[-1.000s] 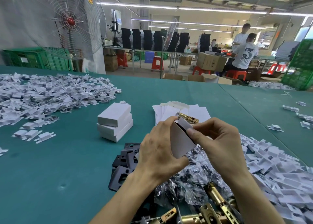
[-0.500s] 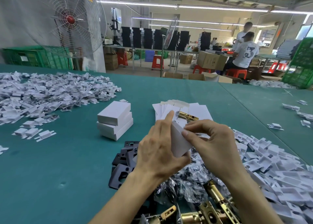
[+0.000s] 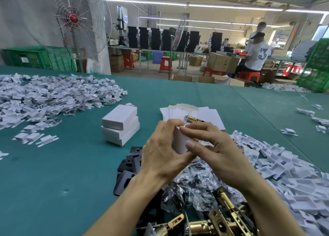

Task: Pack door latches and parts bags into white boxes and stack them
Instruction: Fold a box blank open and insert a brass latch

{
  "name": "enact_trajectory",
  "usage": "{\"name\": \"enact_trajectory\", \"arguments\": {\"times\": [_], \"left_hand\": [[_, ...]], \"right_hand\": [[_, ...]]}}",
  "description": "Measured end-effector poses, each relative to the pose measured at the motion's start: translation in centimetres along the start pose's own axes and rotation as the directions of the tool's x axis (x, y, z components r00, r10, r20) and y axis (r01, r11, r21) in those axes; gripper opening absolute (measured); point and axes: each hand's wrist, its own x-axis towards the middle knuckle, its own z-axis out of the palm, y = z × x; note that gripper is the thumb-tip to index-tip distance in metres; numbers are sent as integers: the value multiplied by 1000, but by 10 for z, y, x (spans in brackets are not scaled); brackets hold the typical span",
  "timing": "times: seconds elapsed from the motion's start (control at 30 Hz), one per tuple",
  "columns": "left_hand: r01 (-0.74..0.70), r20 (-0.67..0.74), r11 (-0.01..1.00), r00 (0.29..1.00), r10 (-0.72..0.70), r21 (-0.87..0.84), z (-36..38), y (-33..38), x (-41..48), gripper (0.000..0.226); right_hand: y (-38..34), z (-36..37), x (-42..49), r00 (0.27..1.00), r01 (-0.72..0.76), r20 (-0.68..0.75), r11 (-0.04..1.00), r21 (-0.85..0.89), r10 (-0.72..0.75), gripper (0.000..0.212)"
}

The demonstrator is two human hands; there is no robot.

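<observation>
At the bottom edge lie brass latches (image 3: 222,219). At centre frame both hands grip one white box (image 3: 179,143) — left hand (image 3: 160,155) wrapped around it, right hand (image 3: 213,146) with fingers curled over its top. Beyond, centre-left — a stack of boxes (image 3: 120,124) on the green table (image 3: 62,164).

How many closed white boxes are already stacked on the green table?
3, in one stack left of the hands: bottom, middle, and top one lying askew. A fourth box is held in both hands.
</observation>
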Motion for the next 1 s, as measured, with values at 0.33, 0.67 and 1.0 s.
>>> {"name": "enact_trajectory", "arguments": {"times": [0.33, 0.67, 1.0], "left_hand": [[41, -200, 978, 976, -83, -203, -9, 2, 12, 60], [739, 736, -60, 654, -174, -671, -27, 4, 21, 83], [424, 246, 613, 901, -356, -666, -17, 6, 18, 95]], "right_hand": [[0, -1, 2, 904, 23, -425, 999, -44, -39, 36], [-9, 5, 2, 983, 138, -99, 976, -167, -156, 47], [4, -41, -40, 890, -349, -4, 676, -649, 456, 14]]}}
